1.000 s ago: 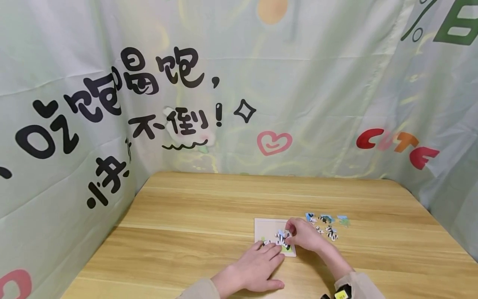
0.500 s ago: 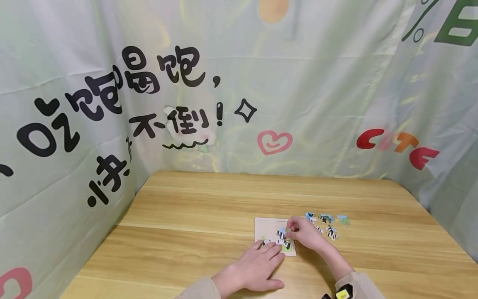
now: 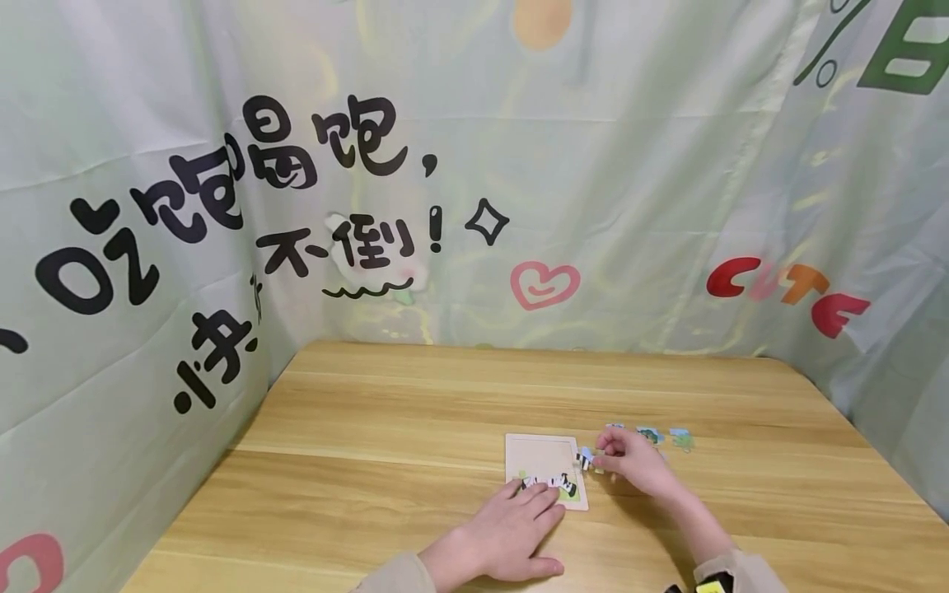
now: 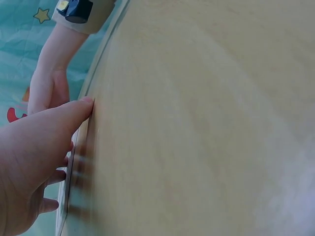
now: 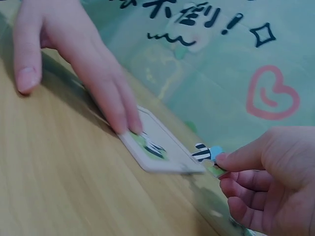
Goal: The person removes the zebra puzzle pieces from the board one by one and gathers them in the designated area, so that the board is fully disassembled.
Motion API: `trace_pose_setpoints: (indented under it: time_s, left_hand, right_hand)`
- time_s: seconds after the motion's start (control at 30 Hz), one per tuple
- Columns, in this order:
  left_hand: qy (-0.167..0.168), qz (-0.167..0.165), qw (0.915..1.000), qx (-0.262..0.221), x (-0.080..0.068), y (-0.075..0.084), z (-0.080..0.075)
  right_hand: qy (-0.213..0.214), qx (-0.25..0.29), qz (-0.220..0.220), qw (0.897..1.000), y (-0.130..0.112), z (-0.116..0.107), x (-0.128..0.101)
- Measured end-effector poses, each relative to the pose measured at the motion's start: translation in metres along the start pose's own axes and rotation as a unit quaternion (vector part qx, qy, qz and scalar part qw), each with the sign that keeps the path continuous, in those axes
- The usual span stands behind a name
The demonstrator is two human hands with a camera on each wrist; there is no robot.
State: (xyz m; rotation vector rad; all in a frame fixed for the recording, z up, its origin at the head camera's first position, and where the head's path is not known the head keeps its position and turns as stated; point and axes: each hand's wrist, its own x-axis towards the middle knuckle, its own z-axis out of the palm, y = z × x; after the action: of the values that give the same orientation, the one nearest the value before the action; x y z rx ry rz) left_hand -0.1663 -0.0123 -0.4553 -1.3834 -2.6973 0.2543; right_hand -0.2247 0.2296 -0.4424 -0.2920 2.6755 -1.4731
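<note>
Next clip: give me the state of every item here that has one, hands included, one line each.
Puzzle tray: flat on the table, mostly unfilled.
Placed zebra pieces: seated along the tray's near edge.
Held puzzle piece: pinched, off the tray's right edge.
Loose pieces: scattered right of the tray.
Left hand: flat, fingers pressing the tray.
Right hand: pinches the held piece.

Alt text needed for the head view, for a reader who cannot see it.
On a wooden table, the right hand pinches a zebra-striped puzzle piece beside a puzzle tray, while the left hand presses flat on the tray's near edge. More loose pieces lie to the right.
</note>
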Motion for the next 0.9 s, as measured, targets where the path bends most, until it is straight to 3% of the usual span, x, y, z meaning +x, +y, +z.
trace_pose_setpoints:
  time_s: [0.27,0.57,0.9]
  left_hand:
    - [-0.006,-0.001,1.0,0.003,-0.001,0.001,0.0]
    - [-0.007,-0.001,0.9999,0.011,0.0,0.001,-0.001]
    - [0.0,-0.001,0.9999,0.012,-0.001,0.001,0.0]
  right_hand:
    - [-0.002,0.03,-0.027,0.999,0.021,-0.029,-0.014]
    - [0.019,0.015,0.026,0.999,0.03,-0.06,-0.034]
    - [0.079,-0.006,0.075,0.994,0.05,-0.085,-0.051]
